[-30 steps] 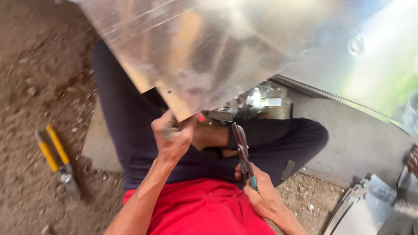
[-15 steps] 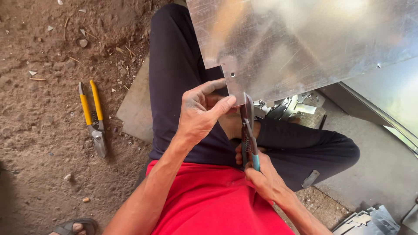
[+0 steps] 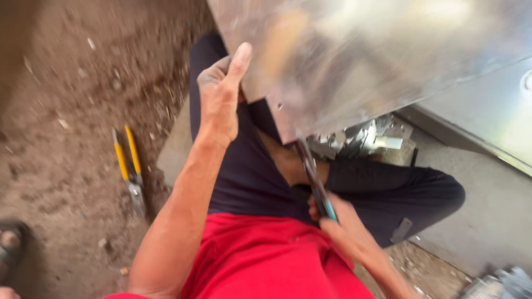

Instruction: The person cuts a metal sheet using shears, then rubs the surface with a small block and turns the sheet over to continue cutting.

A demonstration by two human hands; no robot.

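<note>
A large shiny metal sheet [image 3: 377,61] fills the upper right, tilted over my lap. My left hand [image 3: 220,94] grips its left edge, thumb pointing up. My right hand [image 3: 343,232] sits low by my red shirt and holds tin snips [image 3: 313,174] with a teal grip. The snips' jaws reach up to the sheet's lower edge. I sit cross-legged in dark trousers.
A second pair of snips with yellow handles [image 3: 130,169] lies on the dirt to my left. Bright metal offcuts [image 3: 366,141] are piled under the sheet. A grey slab [image 3: 487,205] lies on the right. A sandalled foot [image 3: 10,246] shows at the left edge.
My left hand has slid up the sheet's left edge, away from the cut. The sheet has swung closer to the camera and covers more of the view. The snips stay at its lower edge.
</note>
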